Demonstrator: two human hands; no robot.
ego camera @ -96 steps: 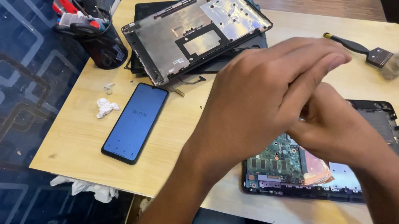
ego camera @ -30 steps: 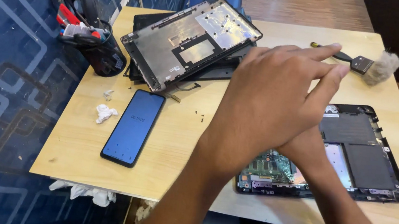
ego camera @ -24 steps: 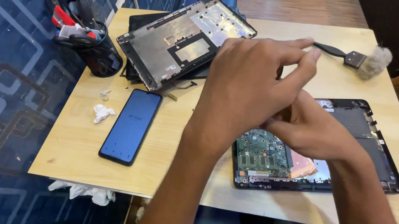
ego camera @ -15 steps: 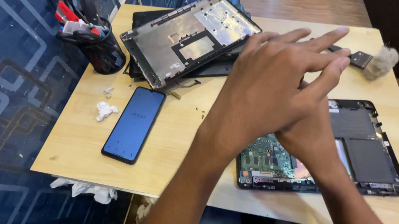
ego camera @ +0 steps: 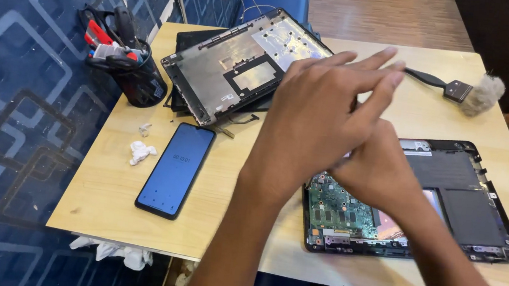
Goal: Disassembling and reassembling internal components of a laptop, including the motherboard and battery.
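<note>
Working with your left hand (ego camera: 328, 116) spread over your right hand (ego camera: 379, 173), grip hidden, you risk scraping the board (ego camera: 343, 207).

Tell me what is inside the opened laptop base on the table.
Inside the opened laptop base a green circuit board and dark flat panels show. The left hand and right hand cover the middle part, so what lies there cannot be seen.

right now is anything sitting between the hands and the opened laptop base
Nothing visible does. The right hand is already down over the green board of the opened laptop base, and the left hand hovers across it. The phone, brush and detached cover lie off to the sides.
</note>
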